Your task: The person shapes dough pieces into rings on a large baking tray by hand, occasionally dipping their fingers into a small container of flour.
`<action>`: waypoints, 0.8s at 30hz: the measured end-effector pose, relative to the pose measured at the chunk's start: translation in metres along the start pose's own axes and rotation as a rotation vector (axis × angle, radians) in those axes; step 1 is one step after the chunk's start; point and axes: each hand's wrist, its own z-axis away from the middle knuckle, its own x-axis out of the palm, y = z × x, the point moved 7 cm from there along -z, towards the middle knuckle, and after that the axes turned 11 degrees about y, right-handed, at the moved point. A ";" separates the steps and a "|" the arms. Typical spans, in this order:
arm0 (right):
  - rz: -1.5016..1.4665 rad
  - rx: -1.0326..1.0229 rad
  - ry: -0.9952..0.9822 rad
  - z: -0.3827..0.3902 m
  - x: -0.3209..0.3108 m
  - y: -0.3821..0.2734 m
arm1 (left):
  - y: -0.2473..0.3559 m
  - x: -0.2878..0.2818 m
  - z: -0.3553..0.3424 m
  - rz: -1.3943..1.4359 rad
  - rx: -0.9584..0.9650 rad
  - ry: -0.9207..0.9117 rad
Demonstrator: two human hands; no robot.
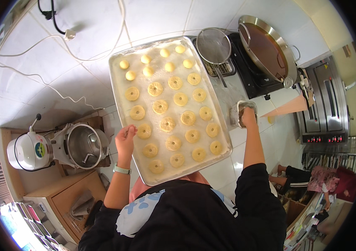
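Note:
A large metal tray (228, 146) carries rows of pale dough rounds with centre holes (160, 106) and, at its far end, several small dough balls (169, 66), on a floury surface. My left hand (125, 138) is at the tray's left edge, fingertips curled together; whether anything is between them is too small to tell. On the other side, my right hand (247, 115) reaches into a small clear container (240, 104) beside the tray's right edge, its fingers mostly hidden inside.
Behind right stand a mesh strainer (213, 45) and a wide pot of brown liquid (266, 50) on a black stove (257, 85). A stand mixer (29, 150) is at left, white cords (81, 58) behind it. Steel oven (324, 104) at right; another person (320, 180) is at lower right.

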 end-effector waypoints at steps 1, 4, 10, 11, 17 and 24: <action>-0.048 -0.036 -0.011 0.001 -0.008 -0.002 | 0.015 0.012 0.004 -0.445 0.355 -0.052; -0.141 0.024 -0.005 0.011 -0.045 -0.018 | 0.018 0.040 0.012 -1.018 0.845 -0.138; -0.008 0.027 0.140 0.031 -0.042 0.016 | -0.004 0.062 0.003 -1.190 0.950 -0.271; -0.069 -0.152 0.348 0.037 -0.058 -0.001 | -0.002 0.062 0.004 -1.192 0.955 -0.269; -0.228 -0.183 0.419 0.072 -0.108 -0.095 | -0.002 0.041 0.005 -0.984 0.749 -0.362; -0.971 -0.496 -0.076 0.166 -0.056 -0.283 | 0.000 0.051 0.058 -0.268 0.167 -0.475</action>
